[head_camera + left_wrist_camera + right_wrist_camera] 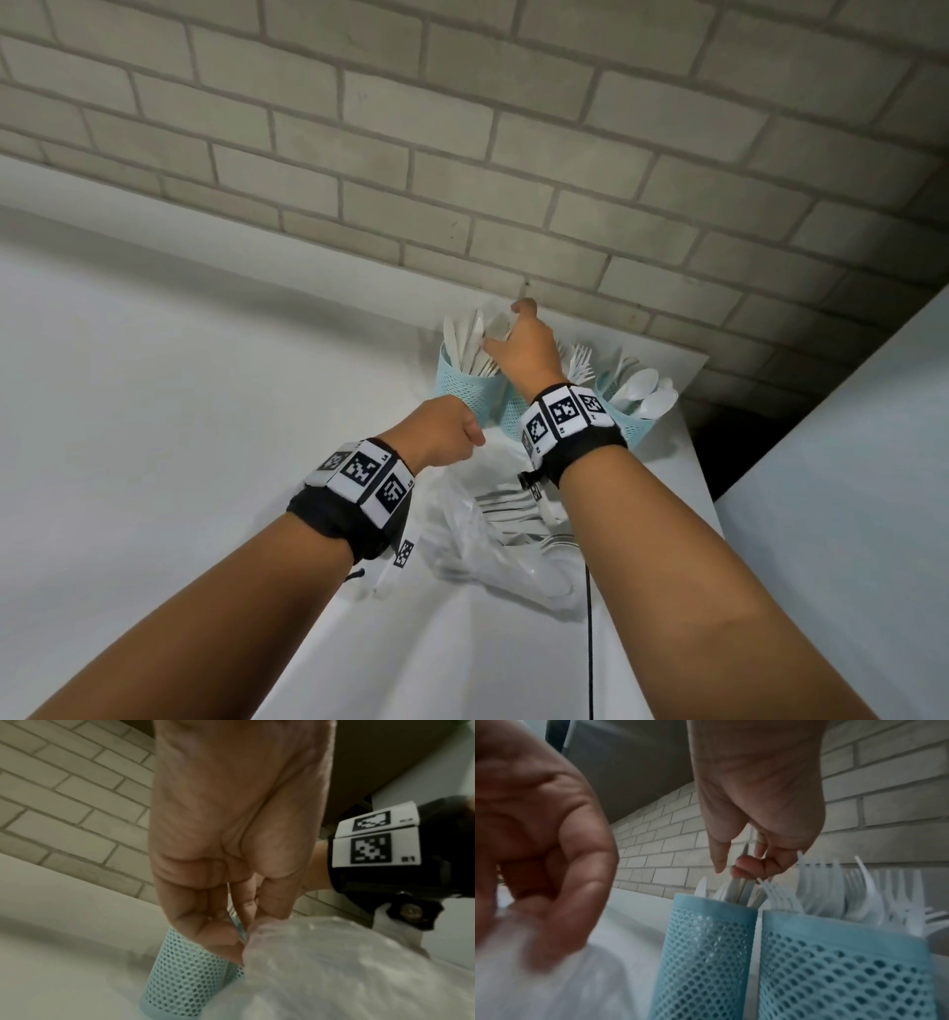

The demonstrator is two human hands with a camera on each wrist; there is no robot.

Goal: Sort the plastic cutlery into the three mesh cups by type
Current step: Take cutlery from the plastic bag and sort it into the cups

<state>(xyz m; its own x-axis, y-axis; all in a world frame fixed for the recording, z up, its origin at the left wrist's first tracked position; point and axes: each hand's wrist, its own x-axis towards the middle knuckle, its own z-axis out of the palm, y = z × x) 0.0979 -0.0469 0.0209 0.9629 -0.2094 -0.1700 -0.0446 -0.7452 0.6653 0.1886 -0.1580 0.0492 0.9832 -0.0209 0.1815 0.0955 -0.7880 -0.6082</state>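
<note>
Three teal mesh cups stand against the brick wall. The left cup holds white knives, the middle cup forks, and the right cup spoons. My right hand is over the left cup, its fingertips pinching a few knives that stand in the cup's mouth. My left hand is nearer, in front of the cups, fingers curled and pinching the top edge of a clear plastic bag. More white cutlery lies inside the bag.
The cups sit at the far end of a white table, right by its right edge. A second white surface rises across a dark gap on the right. A black cable hangs under my right forearm.
</note>
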